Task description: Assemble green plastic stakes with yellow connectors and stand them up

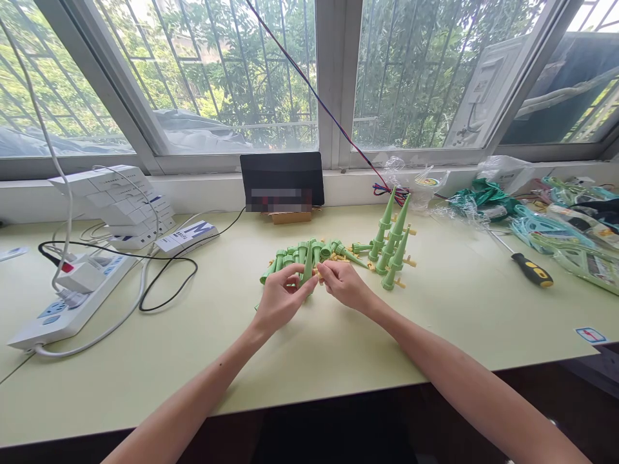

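Near the middle of the table, my left hand is closed on a green spike that points upward. Close beside it, my right hand pinches a small yellow piece against the lower part of that spike. Just behind both hands lies a pile of green parts mixed with yellow pieces. To the right of the pile, several green spikes stand upright in a group with yellow pieces sticking out of their sides. My fingers partly hide the joint between spike and yellow piece.
A power strip with cables and stacked white boxes occupy the left. A black tablet leans by the window. On the right are a screwdriver and plastic-wrapped items. The table's front edge runs below my forearms.
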`<state>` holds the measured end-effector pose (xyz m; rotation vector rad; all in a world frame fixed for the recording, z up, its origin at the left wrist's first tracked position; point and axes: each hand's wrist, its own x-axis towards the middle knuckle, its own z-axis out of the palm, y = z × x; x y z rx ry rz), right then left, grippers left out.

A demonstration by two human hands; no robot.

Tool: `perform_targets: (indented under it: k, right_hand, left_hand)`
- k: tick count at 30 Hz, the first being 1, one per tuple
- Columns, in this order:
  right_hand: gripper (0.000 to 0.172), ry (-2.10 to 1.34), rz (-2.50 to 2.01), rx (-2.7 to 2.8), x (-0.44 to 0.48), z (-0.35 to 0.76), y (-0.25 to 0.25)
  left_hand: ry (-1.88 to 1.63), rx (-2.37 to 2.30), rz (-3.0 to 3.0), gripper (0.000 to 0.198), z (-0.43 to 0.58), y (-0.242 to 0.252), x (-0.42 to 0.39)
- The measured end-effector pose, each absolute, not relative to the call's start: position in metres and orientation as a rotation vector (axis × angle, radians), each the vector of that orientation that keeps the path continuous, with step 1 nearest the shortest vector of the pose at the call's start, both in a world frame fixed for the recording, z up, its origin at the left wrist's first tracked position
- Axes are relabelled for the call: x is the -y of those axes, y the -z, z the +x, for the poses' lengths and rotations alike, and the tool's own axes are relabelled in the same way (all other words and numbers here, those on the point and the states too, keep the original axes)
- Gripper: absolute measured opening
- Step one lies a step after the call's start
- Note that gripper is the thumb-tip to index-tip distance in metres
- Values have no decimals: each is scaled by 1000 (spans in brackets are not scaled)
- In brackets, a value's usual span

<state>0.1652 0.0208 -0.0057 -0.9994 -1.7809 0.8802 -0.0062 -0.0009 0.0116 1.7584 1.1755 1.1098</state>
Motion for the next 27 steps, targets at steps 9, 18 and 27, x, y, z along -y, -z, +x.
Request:
perform_targets:
  k: [9, 18, 27]
  right_hand:
    - [54, -819, -1027, 1821, -21, 164, 8]
    - [38, -702, -997, 1783, -16, 163, 6]
    - [33, -684, -958, 1808, -14, 162, 6]
  left_hand:
    - [-1112, -1272, 1862, 25, -5, -13, 1]
    - [-1129, -1323, 1944, 26, -6, -10, -2]
    - [-1134, -1356, 2120, 18, -5, -8, -3]
